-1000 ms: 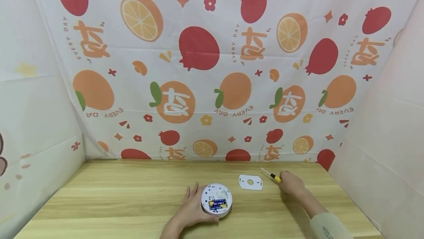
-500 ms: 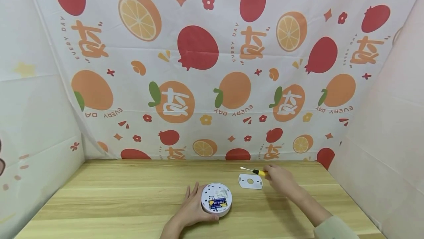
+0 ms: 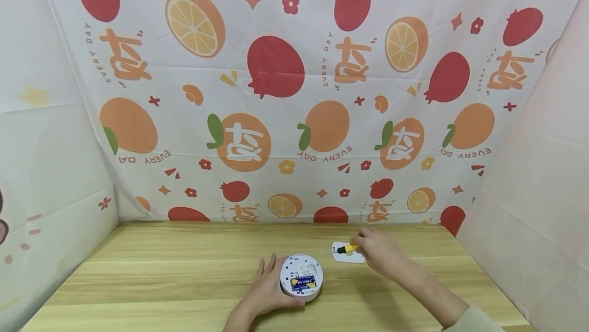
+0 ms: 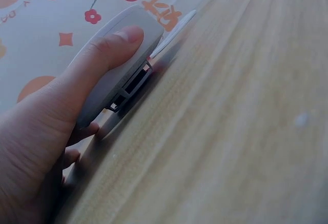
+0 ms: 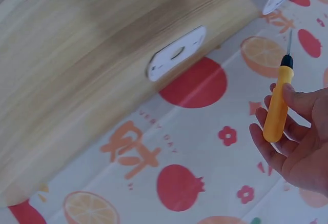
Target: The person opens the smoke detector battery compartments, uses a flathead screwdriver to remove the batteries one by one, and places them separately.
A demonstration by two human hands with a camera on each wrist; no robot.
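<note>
My left hand holds a round white smoke alarm on the table, thumb on its near side and fingers round the left edge. Its back faces up, showing blue-and-yellow batteries. In the left wrist view, the thumb presses on the side wall of the alarm. A screwdriver with a yellow handle and black collar is gripped between thumb and fingers of my right hand. Its thin shaft points left, towards the alarm, with the tip a short way off its right edge.
A white mounting plate with a centre hole lies on the wooden table, right of the alarm. In the head view the screwdriver and right hand partly cover it. A fruit-print cloth hangs along the table's back edge.
My right hand has carried the screwdriver leftward and nearer, from right of the plate to over it, its tip now close to the alarm. The left hand and alarm have stayed put.
</note>
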